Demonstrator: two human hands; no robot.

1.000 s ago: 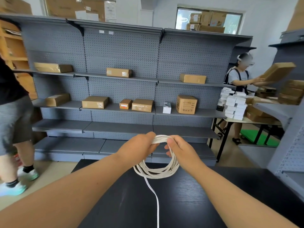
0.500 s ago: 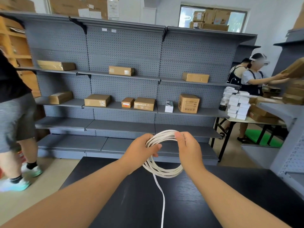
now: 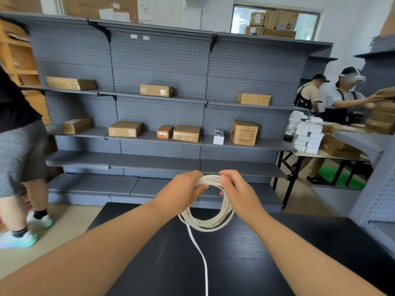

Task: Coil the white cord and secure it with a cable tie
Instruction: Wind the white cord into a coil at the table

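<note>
Head camera: two bare forearms reach out over a black wood-grain table [image 3: 288, 253], and the hands meet at the far end.
Cord: the thin white cord [image 3: 210, 227] is gathered into a round coil of several loops. It hangs from both hands, its top arc bunched between them.
Left grip: the left hand [image 3: 181, 193] has fingers curled round the upper left of the coil, a firm wrap on the bundled strands.
Right grip: the right hand [image 3: 239, 193] pinches the upper right of the coil, thumb on top and fingers tucked through the loop.
Coil height: the lower arc sits in front of the table's far edge; I cannot tell whether it touches the top.
Loose tail: one single strand of cord [image 3: 199, 253] drops from the coil's lower left and runs down across the table, out of the bottom of the view.
Behind: grey perforated metal shelving [image 3: 160, 60] carries scattered brown cardboard boxes [image 3: 125, 129] and one small white carton [image 3: 218, 137].
Left edge: a person in a black top and grey shorts [image 3: 19, 146] stands near the shelving, feet in pale trainers.
Right side: two people [image 3: 342, 97] work at a folding table stacked with small white boxes [image 3: 305, 133], well apart from the coil.
</note>
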